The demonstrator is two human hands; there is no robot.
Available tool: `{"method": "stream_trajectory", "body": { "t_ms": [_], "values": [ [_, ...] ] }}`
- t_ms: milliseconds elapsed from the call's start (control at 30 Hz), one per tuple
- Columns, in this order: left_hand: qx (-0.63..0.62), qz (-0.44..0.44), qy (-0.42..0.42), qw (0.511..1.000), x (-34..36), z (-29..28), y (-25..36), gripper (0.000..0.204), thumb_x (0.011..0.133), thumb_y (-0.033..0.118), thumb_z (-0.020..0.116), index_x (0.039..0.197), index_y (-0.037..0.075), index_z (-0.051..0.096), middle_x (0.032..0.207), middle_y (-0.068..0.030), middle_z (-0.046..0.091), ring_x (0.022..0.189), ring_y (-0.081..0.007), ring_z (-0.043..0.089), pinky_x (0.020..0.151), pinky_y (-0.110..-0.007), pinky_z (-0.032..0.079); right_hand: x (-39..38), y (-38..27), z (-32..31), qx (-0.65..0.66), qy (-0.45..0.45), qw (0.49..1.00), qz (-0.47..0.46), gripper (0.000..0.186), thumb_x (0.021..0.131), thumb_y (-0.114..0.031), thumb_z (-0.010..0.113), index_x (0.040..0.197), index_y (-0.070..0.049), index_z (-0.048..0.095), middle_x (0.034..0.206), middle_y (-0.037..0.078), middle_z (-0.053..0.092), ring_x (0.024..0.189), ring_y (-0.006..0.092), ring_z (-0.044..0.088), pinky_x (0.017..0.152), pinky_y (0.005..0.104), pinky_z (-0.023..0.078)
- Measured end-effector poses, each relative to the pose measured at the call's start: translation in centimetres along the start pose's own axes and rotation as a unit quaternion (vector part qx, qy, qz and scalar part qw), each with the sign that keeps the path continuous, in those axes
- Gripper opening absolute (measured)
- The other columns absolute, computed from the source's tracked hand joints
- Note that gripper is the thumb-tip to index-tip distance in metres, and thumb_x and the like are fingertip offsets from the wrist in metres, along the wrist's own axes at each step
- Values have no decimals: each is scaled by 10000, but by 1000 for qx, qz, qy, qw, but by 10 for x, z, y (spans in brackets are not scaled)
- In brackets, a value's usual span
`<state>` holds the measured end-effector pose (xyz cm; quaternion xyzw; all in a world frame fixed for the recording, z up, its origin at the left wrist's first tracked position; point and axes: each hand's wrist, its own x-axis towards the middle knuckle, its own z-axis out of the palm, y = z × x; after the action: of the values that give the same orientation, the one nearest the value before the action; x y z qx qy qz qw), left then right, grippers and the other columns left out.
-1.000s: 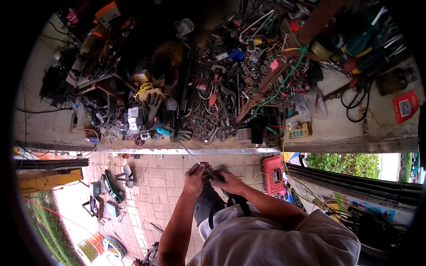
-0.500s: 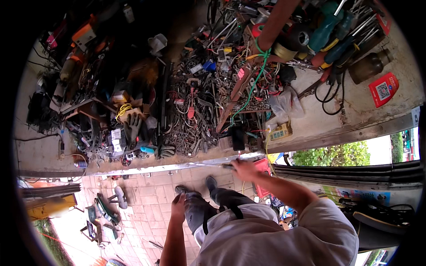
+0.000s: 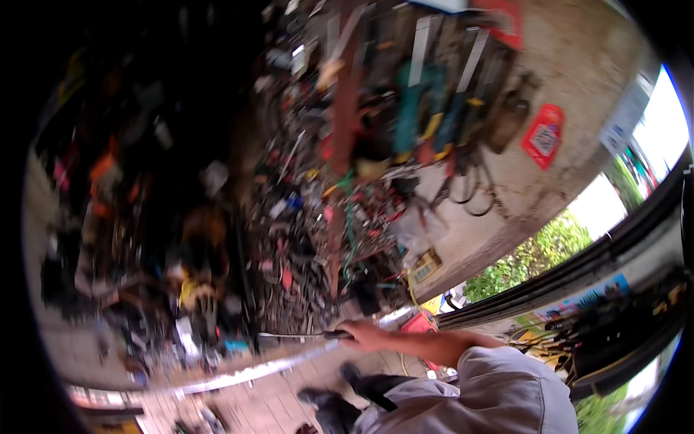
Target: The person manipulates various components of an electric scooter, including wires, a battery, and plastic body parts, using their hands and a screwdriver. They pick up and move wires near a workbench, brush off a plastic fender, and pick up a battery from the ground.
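My right hand is closed around the dark handle of a screwdriver. Its long thin metal shaft points left, just above the front edge of the cluttered workbench. Motion blur hides the tip's exact shape. Only a small, dim part of my left hand shows at the lower edge, beside my leg, and its fingers cannot be made out. Beyond the right hand, a dark block-like thing lies near the bench's front, close to a heap of small metal parts.
Several green-handled tools stand at the far right by a brown bottle. A reddish post rises from the heap, with green cord hanging from it. Gloves lie at left. A red box is beside my right forearm.
The view has swung and blurred, so the bench sits lower and tilted. My right hand still grips the screwdriver, now nearer the heap. My left hand has almost left the picture at the bottom.
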<state>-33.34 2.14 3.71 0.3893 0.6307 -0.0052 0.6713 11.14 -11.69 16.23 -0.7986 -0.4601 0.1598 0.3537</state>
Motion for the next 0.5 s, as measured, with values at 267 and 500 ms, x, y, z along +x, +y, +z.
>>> {"method": "stream_trajectory", "body": {
  "t_ms": [267, 500],
  "values": [
    [115, 10, -74, 991, 79, -9, 61, 394, 876, 364, 552, 1127, 60, 534, 960, -72, 619, 727, -198, 584, 552, -330, 434, 23, -133, -266, 160, 558, 814, -14, 309, 870, -192, 555, 1095, 15, 508, 807, 36, 506, 751, 120, 482, 665, 278, 415],
    [61, 46, -76, 994, 92, -21, 97, 359, 855, 315, 588, 1125, 88, 518, 928, -82, 599, 732, -192, 528, 571, -329, 411, 74, -108, -340, 243, 614, 746, -87, 303, 915, -222, 541, 1082, 27, 505, 815, 24, 516, 746, 93, 457, 679, 240, 402]
  ]
}}
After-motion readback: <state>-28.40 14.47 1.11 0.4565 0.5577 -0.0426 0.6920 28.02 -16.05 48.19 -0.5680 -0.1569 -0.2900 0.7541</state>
